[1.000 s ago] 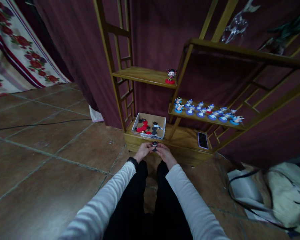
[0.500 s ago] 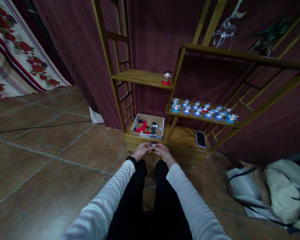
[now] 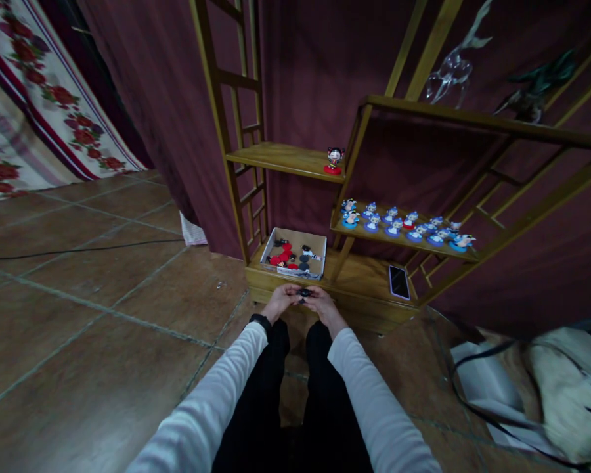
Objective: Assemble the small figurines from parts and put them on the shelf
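Note:
Between my two hands, in front of the low shelf, is a small dark-haired figurine (image 3: 303, 293). My left hand (image 3: 282, 301) pinches it from the left, and my right hand (image 3: 322, 303) grips its other side; both are closed on it. Its face is not visible from this angle. Just beyond my hands, a shallow cardboard box (image 3: 323, 257) on the bottom shelf holds several red and dark round bases and loose figurine parts. One figurine on a red base (image 3: 333, 160) stands at the right end of the small shelf above.
Rows of small blue-and-white figurines (image 3: 394, 227) stand on the right shelf. Below them lies a phone (image 3: 398, 282). A clear glass deer (image 3: 452, 69) and a dark green ornament (image 3: 536, 89) occupy the upper shelf. Bags (image 3: 561, 387) rest on the floor at right.
The figurine has tipped in my hands, so its dark top now shows instead of its face. My hands sit slightly lower in the picture, and the view has shifted a little.

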Demonstrator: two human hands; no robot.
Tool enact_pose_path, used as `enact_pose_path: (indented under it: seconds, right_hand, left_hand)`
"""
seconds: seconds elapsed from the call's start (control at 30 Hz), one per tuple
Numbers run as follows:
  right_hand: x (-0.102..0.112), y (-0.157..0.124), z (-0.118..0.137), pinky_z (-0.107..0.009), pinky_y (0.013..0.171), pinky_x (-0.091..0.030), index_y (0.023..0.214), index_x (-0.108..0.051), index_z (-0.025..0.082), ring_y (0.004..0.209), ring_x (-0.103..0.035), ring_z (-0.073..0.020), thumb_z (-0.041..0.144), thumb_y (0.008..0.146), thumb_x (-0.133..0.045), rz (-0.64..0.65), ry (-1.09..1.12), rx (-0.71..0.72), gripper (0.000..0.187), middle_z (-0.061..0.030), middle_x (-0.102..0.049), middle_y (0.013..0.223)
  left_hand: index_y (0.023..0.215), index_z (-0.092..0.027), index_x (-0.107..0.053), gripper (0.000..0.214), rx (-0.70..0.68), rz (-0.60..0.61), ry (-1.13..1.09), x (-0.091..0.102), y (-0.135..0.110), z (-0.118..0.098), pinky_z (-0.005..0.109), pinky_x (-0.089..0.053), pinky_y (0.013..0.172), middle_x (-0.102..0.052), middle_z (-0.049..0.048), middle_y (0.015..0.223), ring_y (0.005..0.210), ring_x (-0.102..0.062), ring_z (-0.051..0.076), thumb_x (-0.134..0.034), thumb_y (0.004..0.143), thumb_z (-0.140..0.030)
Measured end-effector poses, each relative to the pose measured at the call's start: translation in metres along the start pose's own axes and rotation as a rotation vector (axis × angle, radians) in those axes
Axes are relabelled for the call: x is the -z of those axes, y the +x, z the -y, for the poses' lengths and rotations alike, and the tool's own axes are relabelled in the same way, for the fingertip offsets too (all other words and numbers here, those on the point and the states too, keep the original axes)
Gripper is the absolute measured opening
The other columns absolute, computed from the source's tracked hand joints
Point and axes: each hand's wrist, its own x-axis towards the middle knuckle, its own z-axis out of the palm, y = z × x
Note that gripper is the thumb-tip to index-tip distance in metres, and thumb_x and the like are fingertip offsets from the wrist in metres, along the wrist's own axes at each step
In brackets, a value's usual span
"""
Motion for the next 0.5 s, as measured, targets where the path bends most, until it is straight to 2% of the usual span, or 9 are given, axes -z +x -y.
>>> enact_pose_path:
  seconds: [0.17, 0.33, 0.5]
  right_hand:
    - [0.0012, 0.0012, 0.0003, -0.033, 0.077, -0.047, 0.079, -0.061, 0.019, 0.074, -0.062, -0.0146, 0.019, 0.046, -0.075, 0.033, 0.042, -0.005, 0.036, 0.0004, -0.066, 0.078]
    - [0.0007, 0.001, 0.0006, -0.034, 0.081, -0.046, 0.077, -0.061, 0.018, 0.075, -0.062, -0.0151, 0.018, 0.045, -0.075, 0.061, 0.038, -0.009, 0.035, 0.0, -0.067, 0.077]
    - [-0.0002, 0.003, -0.0007, -0.035, 0.084, -0.045, 0.073, -0.061, 0.019, 0.076, -0.062, -0.0146, 0.014, 0.046, -0.073, 0.074, 0.019, -0.014, 0.031, 0.0008, -0.067, 0.078]
  left_hand:
    - [0.088, -0.011, -0.063, 0.042, 0.064, -0.008, -0.069, 0.0032, -0.0011, -0.001, 0.02, -0.046, 0.055, -0.061, -0.0001, 0.062, 0.054, -0.057, 0.008, -0.078, 0.05, -0.017]
    - [0.083, -0.01, -0.065, 0.03, 0.17, 0.01, -0.103, 0.0068, -0.0019, -0.0003, 0.02, -0.048, 0.058, -0.066, 0.005, 0.071, 0.06, -0.061, 0.01, -0.076, 0.056, -0.018]
    - [0.077, -0.009, -0.066, 0.027, 0.148, -0.006, -0.091, 0.0062, -0.0001, 0.0012, 0.02, -0.049, 0.057, -0.066, 0.0052, 0.067, 0.057, -0.061, 0.01, -0.077, 0.054, -0.016]
